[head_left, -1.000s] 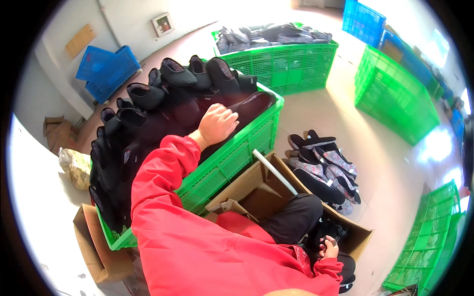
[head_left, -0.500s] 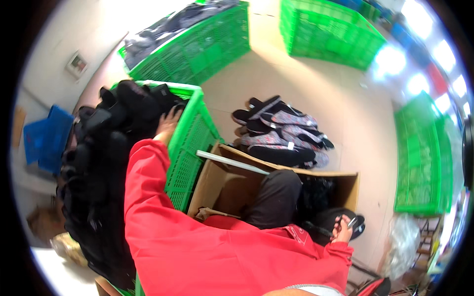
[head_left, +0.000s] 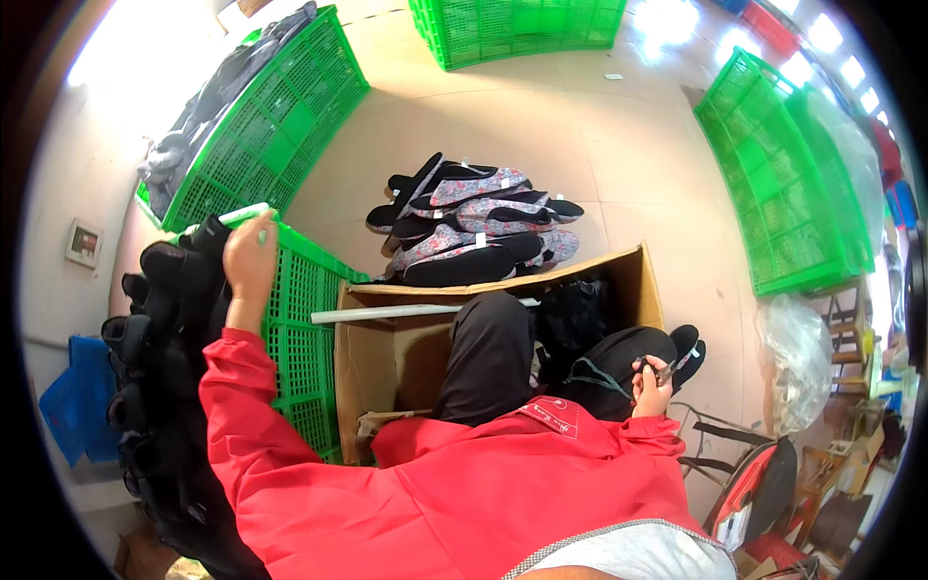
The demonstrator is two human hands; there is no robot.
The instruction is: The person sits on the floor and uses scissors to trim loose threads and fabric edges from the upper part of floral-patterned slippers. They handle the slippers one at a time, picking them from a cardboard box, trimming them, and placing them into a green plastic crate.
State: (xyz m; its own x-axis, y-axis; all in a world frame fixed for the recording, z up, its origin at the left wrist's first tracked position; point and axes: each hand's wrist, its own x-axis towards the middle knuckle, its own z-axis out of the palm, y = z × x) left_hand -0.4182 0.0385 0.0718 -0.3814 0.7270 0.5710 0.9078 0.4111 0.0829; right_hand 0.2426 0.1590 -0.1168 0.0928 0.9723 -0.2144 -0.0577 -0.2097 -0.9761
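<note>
My left hand (head_left: 249, 256) is closed over the corner rim of a tall green crate (head_left: 300, 329). Black slippers (head_left: 159, 338) are heaped in that crate, just left of the hand. My right hand (head_left: 652, 385) holds a small metal-bladed tool (head_left: 667, 370) with its fingers curled; it looks like thread snips, but the exact kind is unclear. Close beyond this hand are black soles (head_left: 688, 348), apparently of slippers. A pile of black and floral-patterned slippers (head_left: 474, 222) lies on the floor ahead.
A cardboard box (head_left: 372, 362) surrounds my dark-trousered leg, with black fluffy material (head_left: 575, 314) inside. A pale strip (head_left: 387, 313) crosses its edge. More green crates stand at far left (head_left: 275, 126), far middle (head_left: 522, 29) and right (head_left: 773, 174). A clear plastic bag (head_left: 797, 362) sits right.
My left hand has come up from among the black slippers to the crate's corner. My right hand still holds the tool. The head view has shifted, and more of the right side shows.
</note>
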